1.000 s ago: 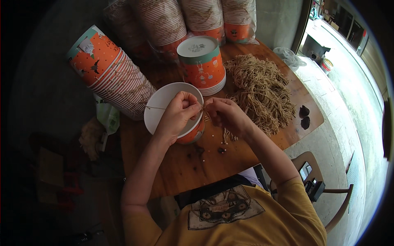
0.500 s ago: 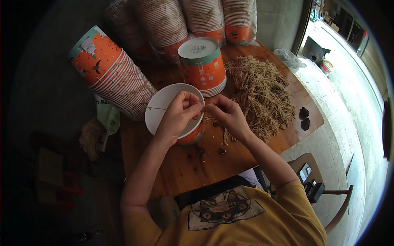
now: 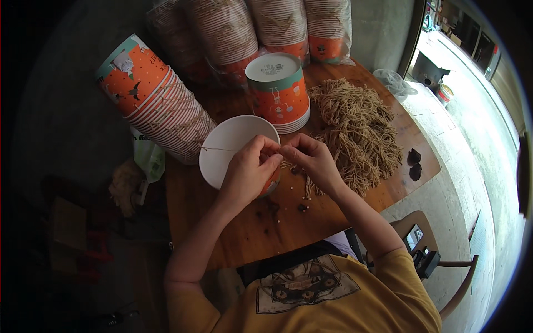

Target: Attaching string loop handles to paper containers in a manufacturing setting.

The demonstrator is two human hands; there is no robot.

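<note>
A white-lined paper bucket (image 3: 216,164) lies tilted on the table with its mouth facing me. A thin tan paper cord (image 3: 219,149) runs from its left rim across the opening to my left hand (image 3: 251,171). That hand's thumb and forefinger are pinched together at the right rim, closed on the cord. My right hand (image 3: 312,160) meets it fingertip to fingertip, pinching too, with the cord's end apparently between them; the exact spot is hidden by the fingers. Just behind stands an upside-down orange and green paper bucket stack (image 3: 277,100).
A heap of tan cords (image 3: 361,133) lies to the right. A long stack of corded buckets (image 3: 161,102) leans at the left, and bagged stacks (image 3: 222,33) line the wall. Two dark pieces (image 3: 415,165) sit near the right table edge. A chair (image 3: 416,222) holds a phone.
Both hands have shifted slightly down relative to the bucket, still pinching together at its right rim. The whole view has moved a little.
</note>
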